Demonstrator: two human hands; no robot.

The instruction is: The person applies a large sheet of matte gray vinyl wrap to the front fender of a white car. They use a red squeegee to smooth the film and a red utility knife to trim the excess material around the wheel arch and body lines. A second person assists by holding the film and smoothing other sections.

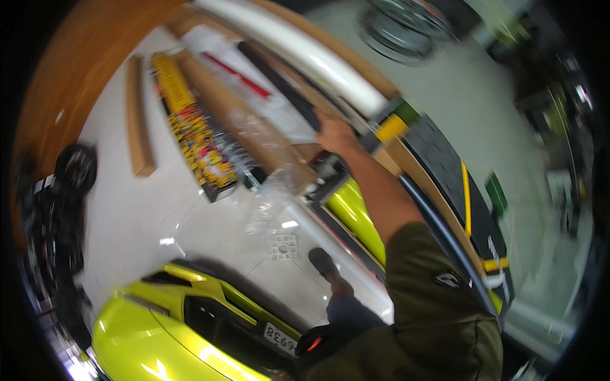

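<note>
My right hand (338,134) reaches out over a row of long packages, its arm in an olive sleeve. Its fingers close around the near end of a long black bar (276,79), though motion blurs them. Beside the bar lie a thin red strip (238,75) and white wrapping (213,46). Just below the hand, a shiny yellow-green roll (349,202) runs under my forearm. A small brownish patch at the lower edge, by the yellow-green toy car, may be part of my left hand (279,376); its fingers cannot be made out.
A patterned yellow box (194,130), a narrow cardboard box (138,117) and clear plastic wrap (270,200) lie on the tiled floor. The yellow-green toy car (165,324) stands at lower left. A white roll (318,57) and black-yellow panels (445,165) lie beyond. Black wheeled things (63,209) line the left.
</note>
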